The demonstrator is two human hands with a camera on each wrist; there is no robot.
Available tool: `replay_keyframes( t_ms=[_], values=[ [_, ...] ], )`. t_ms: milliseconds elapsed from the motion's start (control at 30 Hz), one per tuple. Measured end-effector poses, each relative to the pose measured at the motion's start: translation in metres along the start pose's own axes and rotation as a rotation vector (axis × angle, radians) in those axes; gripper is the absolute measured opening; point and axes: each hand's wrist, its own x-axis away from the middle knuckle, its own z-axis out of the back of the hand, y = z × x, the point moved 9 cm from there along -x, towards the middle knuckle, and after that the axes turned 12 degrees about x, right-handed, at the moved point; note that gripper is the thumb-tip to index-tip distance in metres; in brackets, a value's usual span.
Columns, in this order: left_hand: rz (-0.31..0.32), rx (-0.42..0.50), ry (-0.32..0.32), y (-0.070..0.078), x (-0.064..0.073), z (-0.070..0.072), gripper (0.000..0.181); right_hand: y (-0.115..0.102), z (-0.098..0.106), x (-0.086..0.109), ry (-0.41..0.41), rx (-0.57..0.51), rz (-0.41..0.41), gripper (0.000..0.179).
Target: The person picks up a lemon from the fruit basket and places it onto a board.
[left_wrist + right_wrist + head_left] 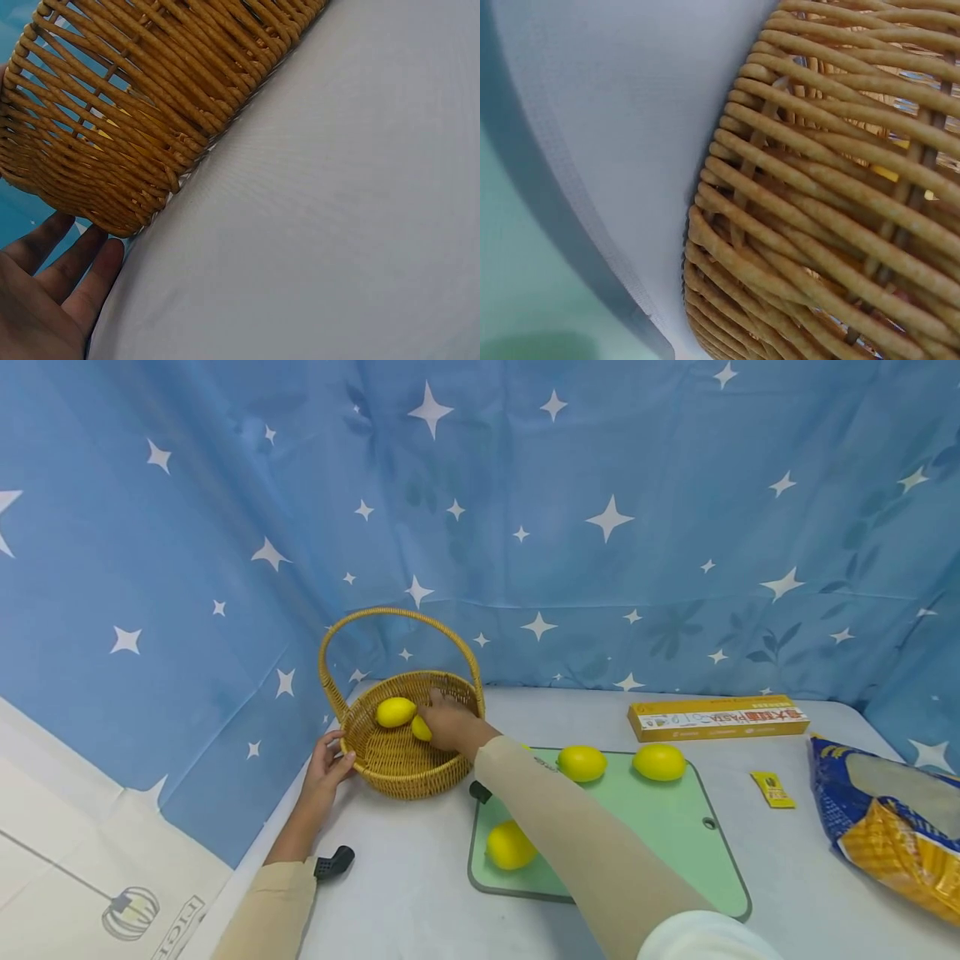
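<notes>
A round wicker basket [405,785] with a tall arched handle stands at the back left of the table. My left hand [327,766] holds its left side, thumb at the rim. In the left wrist view, three fingers [94,281] lie against the lower outside of the wicker. Reaching over the right rim, my right hand [452,724] grips a yellow lemon [422,728] inside the basket; most of its fingers are hidden. Another lemon [395,712] lies to the left of it. The right wrist view shows mainly the basket's woven wall [817,187].
A green cutting board [645,835] bears a front lemon [512,845], a back lemon [582,763] and a right lemon [660,762]. My right forearm crosses it. Farther right are a pasta box [720,718], a small yellow packet [772,789] and a blue-and-orange bag [892,827].
</notes>
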Motion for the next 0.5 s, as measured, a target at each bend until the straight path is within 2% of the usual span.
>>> replay_keyframes(
  t_ms=[300, 500],
  values=[
    [0.023, -0.009, 0.014, -0.0022, 0.0006, 0.0002, 0.051, 0.0011, 0.0013, 0.0012, 0.006, -0.016, 0.003, 0.054],
    [0.038, -0.001, 0.017, -0.0028, 0.0003, 0.0008, 0.052, 0.0038, -0.0004, 0.0023, -0.025, -0.080, -0.018, 0.062]
  ],
)
